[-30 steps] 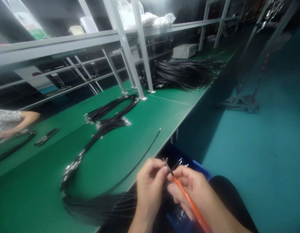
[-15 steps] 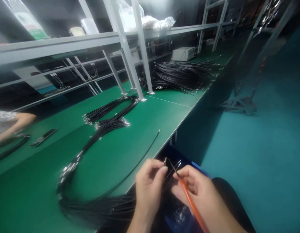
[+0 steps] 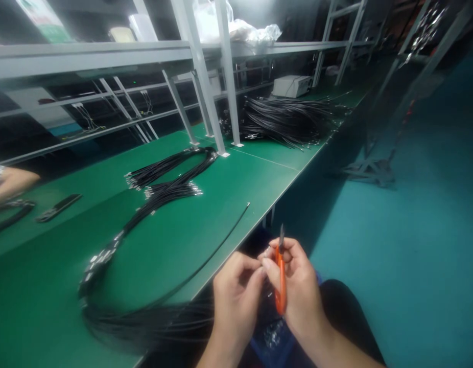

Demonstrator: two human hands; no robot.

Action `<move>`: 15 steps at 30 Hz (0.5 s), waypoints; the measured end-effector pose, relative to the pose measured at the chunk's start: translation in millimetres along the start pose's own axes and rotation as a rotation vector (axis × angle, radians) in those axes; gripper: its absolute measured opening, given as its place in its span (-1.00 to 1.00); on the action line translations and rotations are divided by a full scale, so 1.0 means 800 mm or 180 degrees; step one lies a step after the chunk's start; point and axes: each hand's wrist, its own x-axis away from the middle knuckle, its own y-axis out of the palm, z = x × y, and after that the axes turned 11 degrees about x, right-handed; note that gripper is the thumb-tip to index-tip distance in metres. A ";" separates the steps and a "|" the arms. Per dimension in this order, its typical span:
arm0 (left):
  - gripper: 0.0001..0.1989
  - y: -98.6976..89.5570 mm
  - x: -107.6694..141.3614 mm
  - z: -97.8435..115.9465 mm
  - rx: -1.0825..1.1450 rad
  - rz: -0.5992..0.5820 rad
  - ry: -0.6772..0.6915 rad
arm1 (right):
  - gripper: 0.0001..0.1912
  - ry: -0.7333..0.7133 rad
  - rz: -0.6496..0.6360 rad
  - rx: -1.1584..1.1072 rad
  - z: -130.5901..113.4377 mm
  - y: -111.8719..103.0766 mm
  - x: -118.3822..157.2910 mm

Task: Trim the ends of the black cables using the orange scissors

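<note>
At the table's near edge, my left hand (image 3: 234, 299) is closed, thumb and fingertips pinching the end of a thin black cable, mostly hidden by the fingers. My right hand (image 3: 300, 291) is wrapped round orange-handled snips (image 3: 281, 289), their dark pointed tip upward. Its thumb and fingertips also meet the left fingertips at a small shiny piece too small to make out. A loose bundle of black cables (image 3: 148, 324) runs from the table toward my left wrist. One single cable (image 3: 217, 250) curves away from it with its tip on the green table.
Below my hands is a blue bin (image 3: 273, 342) with small shiny bits. More bundled cables (image 3: 175, 186) lie on the green table (image 3: 236, 179), with a big cable pile (image 3: 286, 120) beyond the shelf posts (image 3: 229, 76). Another person's arm (image 3: 14, 184) rests at the left near a dark long object (image 3: 59, 207).
The snips have swung from pointing toward the left hand to upright in my right palm. My right fingertips have come in to meet the left ones. The view has shifted slightly.
</note>
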 end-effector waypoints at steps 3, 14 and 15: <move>-0.85 0.000 -0.001 0.001 -0.0007 -0.0010 0.0031 | -0.73 0.0116 -0.0150 -0.0364 0.004 0.000 0.004; -0.91 -0.008 -0.003 0.003 -0.0262 -0.0054 0.0111 | -0.66 0.0179 -0.0148 -0.0455 0.000 -0.014 0.006; -0.91 -0.008 -0.003 0.004 -0.0311 -0.0036 0.0158 | -0.66 0.0167 -0.0128 -0.0432 -0.001 -0.015 0.007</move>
